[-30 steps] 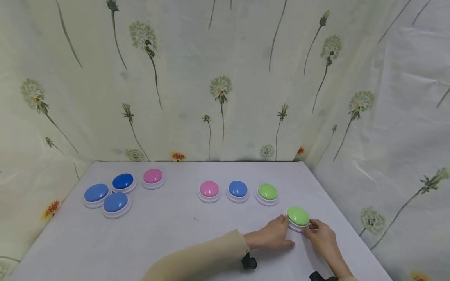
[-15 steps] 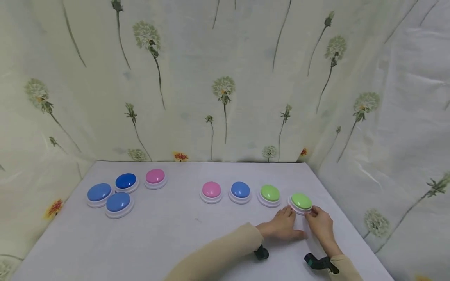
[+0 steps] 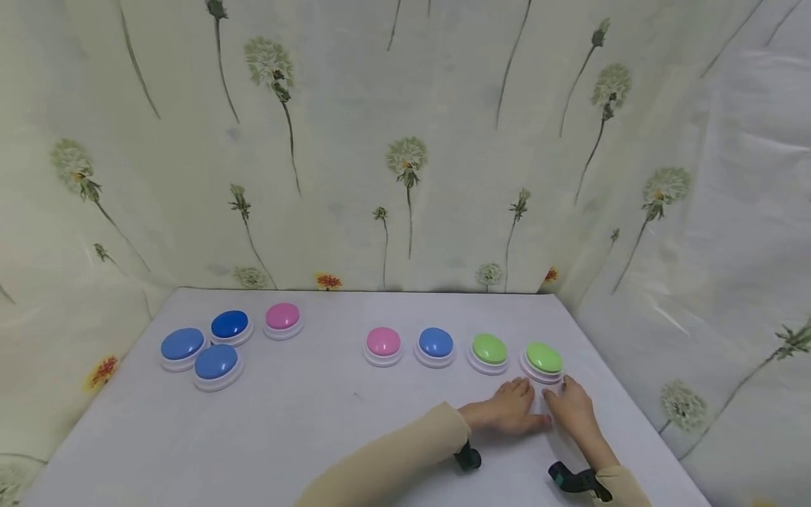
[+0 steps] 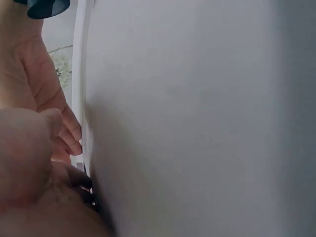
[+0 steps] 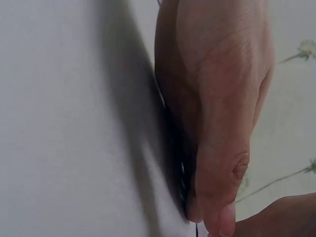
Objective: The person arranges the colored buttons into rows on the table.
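A green push button [image 3: 544, 358] with a round white base stands at the right end of a row. My left hand [image 3: 512, 407] lies low over the table just in front of it, fingers straight and thumb spread to the right. At the button's near right rim is my right hand [image 3: 573, 408], its index fingertip close to the base and its thumb apart from it. Neither hand holds anything. The left wrist view shows the left hand [image 4: 29, 163] at the tabletop, with the other hand behind. In the right wrist view the right hand [image 5: 217, 108] hides what lies beyond its fingertips.
Leftward along the row stand another green button [image 3: 489, 349], a blue button [image 3: 435, 343] and a pink button [image 3: 383, 342]. At the back left, several blue buttons [image 3: 216, 362] cluster near a second pink button [image 3: 282, 317]. Flowered cloth [image 3: 342, 141] hangs behind the white table [image 3: 285, 436].
Both hands moved the near green button away from me, up to the right end of the row. Since then the hands have drawn back slightly and the right fingers have let go of it.
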The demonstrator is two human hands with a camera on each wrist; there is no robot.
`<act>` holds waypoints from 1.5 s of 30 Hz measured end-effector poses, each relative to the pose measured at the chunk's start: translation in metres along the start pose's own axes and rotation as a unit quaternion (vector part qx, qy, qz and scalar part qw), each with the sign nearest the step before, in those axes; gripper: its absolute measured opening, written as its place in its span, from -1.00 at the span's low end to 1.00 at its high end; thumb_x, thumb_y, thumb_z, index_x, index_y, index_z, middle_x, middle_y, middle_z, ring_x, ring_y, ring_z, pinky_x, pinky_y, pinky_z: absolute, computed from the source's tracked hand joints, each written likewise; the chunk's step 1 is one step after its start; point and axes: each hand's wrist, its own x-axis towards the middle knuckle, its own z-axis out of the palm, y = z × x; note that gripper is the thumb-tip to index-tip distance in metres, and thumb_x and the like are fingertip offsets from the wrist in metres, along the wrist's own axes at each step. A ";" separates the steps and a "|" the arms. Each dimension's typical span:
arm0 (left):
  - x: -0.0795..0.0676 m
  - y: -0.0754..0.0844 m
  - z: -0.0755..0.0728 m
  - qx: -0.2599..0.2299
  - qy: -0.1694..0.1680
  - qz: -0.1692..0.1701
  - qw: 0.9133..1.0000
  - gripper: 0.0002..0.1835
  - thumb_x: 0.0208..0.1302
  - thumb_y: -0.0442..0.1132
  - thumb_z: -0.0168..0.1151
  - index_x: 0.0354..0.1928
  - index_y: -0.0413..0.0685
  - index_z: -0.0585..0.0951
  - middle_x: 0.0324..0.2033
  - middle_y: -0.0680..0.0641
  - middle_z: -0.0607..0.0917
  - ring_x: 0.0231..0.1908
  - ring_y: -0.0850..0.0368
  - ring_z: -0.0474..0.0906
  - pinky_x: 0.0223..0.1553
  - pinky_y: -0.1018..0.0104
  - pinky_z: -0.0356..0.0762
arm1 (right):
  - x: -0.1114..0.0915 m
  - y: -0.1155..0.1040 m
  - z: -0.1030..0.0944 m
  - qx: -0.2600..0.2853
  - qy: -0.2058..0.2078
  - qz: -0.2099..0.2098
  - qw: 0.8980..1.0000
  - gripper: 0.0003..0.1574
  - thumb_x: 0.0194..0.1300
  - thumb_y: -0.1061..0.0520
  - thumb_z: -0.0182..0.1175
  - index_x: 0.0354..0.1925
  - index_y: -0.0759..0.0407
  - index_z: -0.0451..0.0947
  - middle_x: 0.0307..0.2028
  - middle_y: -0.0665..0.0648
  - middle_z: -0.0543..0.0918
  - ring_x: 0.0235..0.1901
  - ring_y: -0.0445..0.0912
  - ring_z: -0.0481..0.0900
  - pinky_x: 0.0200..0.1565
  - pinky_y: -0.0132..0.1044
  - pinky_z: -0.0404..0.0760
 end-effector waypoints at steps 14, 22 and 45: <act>-0.063 -0.039 -0.025 -0.048 -0.127 0.120 0.983 -0.35 0.39 0.08 0.06 0.42 -0.04 0.27 0.49 -0.07 0.09 0.50 0.08 -0.09 0.46 0.38 -0.08 | -0.041 -0.047 0.016 -0.032 -0.100 -0.048 0.993 -0.34 0.40 0.19 -0.06 0.26 0.67 0.12 0.23 0.71 0.19 0.29 0.52 0.11 0.25 0.32 0.20; -0.117 -0.073 -0.029 -0.122 -0.116 0.177 0.970 -0.55 0.47 -0.01 -0.02 0.33 0.07 0.43 0.35 0.07 0.40 0.35 0.36 0.24 0.36 0.44 0.17 | -0.069 -0.084 0.031 0.030 -0.099 -0.094 0.990 -0.47 0.39 0.16 0.05 0.25 0.37 0.35 0.18 0.47 0.46 0.20 0.35 0.41 0.15 0.19 0.44; -0.295 -0.152 -0.076 -0.203 -0.135 0.105 0.964 -0.52 0.46 0.04 -0.02 0.31 0.05 0.46 0.23 0.09 0.55 0.19 0.39 0.45 0.18 0.36 0.47 | -0.101 -0.179 0.085 0.173 -0.186 -0.266 0.930 -0.43 0.25 0.04 0.29 0.19 0.17 0.46 0.11 0.23 0.57 -0.02 0.12 0.61 -0.10 -0.15 0.68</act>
